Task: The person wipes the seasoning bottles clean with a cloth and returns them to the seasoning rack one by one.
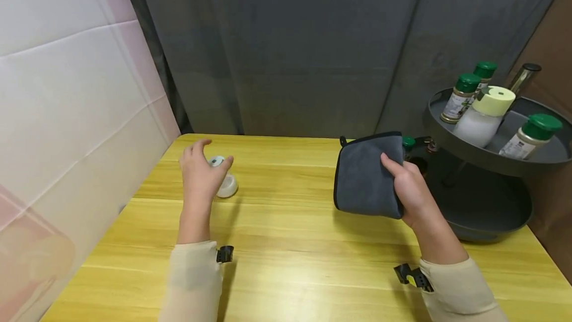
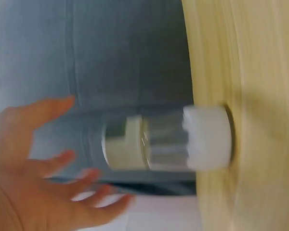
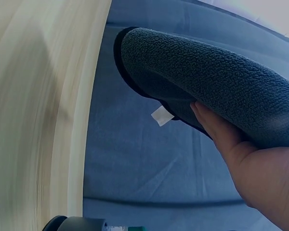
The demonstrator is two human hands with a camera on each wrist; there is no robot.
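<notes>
At four o'clock, the right hand already grasps the grey, black-edged square cloth; at eight, the left hand, fingers released, does not yet hold the clear cylindrical bottle.

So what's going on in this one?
A person's right hand grips a folded dark-grey cloth with black edging above a yellowish wooden table. Their left hand spreads its fingers beside a clear cylindrical jar with a pale lid, apparently not touching it; the jar stands upright on the table. On the right, a dark two-tier round tray holds green-capped jars.
</notes>
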